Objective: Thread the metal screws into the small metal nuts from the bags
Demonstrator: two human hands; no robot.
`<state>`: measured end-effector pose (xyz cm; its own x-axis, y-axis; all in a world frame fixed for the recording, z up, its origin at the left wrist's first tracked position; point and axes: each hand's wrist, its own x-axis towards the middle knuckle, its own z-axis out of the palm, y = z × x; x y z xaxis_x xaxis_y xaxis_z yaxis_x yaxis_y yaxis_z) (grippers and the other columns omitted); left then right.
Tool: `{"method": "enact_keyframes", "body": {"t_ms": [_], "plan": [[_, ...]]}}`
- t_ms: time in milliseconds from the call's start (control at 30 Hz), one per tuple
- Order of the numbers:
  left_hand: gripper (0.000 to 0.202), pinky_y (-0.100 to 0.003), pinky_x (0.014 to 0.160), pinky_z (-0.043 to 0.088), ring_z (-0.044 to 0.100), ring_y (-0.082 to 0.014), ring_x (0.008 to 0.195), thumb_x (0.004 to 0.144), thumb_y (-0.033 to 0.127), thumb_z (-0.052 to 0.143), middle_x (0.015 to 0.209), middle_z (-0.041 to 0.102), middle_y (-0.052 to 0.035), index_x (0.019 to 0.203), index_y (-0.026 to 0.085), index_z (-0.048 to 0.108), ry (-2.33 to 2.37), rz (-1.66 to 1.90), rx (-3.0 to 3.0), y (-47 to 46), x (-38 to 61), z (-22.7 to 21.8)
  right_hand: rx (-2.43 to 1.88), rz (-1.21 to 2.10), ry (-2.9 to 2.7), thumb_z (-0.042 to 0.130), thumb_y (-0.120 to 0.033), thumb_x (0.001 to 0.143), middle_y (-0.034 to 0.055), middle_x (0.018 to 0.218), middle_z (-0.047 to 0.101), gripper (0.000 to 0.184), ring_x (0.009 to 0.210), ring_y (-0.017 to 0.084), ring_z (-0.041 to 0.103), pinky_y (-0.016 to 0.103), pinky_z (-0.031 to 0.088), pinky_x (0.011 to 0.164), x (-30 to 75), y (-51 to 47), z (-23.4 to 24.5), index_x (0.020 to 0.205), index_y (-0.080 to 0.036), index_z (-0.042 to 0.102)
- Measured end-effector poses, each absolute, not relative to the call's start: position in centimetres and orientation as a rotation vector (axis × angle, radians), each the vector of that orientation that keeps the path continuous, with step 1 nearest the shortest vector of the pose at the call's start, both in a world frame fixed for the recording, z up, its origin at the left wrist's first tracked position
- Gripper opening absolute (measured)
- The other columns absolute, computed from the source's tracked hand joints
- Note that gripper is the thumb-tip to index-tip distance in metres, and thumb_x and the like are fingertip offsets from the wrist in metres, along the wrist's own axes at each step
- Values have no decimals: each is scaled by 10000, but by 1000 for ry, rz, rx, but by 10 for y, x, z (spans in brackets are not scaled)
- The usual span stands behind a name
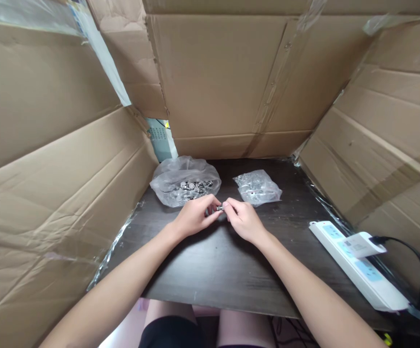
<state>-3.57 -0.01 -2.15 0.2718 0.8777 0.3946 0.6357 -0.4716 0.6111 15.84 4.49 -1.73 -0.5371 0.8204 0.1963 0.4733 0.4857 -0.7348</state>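
Observation:
Over the middle of the dark table, my left hand (198, 212) and my right hand (243, 218) meet fingertip to fingertip. Between them is a small shiny metal fitting (219, 208), like a short screw or stud; its exact kind is too small to make out. Thumb and fingers of my left hand pinch its left end, while my right fingertips close around its right end and hide it. Just behind my left hand lies an open clear plastic bag (186, 179) with many loose metal pieces (195, 187). A smaller clear bag (257, 187) of small parts rests beyond my right hand.
A white power strip (358, 266) with a white charger (364, 244) and black cable (418, 256) lies along the table's right side. Cardboard walls (224, 72) enclose the dark wooden table (217, 270) at the left, back and right. Its front edge is near my lap.

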Motion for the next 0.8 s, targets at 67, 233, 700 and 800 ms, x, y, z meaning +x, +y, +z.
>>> {"method": "enact_keyframes", "body": {"t_ms": [67,233,700,800], "plan": [[134,-229,624,477,620,-122,681,945,301,632,833,664,-7,1008,184,616,1374,1016,2219,0,-35,-21,-1087,833,-2200,385,-400,1021,14,607,556,421,574,150,509,271,330,603,159,45,-17,651,-209,446],[148,-225,621,474,617,-116,670,949,305,632,833,662,-2,1030,182,612,1381,1031,2212,1,-35,-22,-1079,880,-2205,401,-349,993,16,636,590,360,602,154,526,271,329,616,160,43,-13,678,-207,504],[123,-224,625,468,619,-119,683,938,275,636,833,667,-7,1013,179,619,1358,1013,2225,0,-35,-23,-1096,771,-2208,382,-442,997,-2,566,457,442,548,129,393,289,250,585,157,45,-18,628,-199,389],[132,-221,622,464,616,-116,680,946,294,634,830,662,-4,1009,179,617,1370,1015,2217,0,-35,-23,-1103,797,-2197,373,-440,998,4,575,486,441,559,133,422,286,262,593,158,44,-17,631,-199,411]]}}
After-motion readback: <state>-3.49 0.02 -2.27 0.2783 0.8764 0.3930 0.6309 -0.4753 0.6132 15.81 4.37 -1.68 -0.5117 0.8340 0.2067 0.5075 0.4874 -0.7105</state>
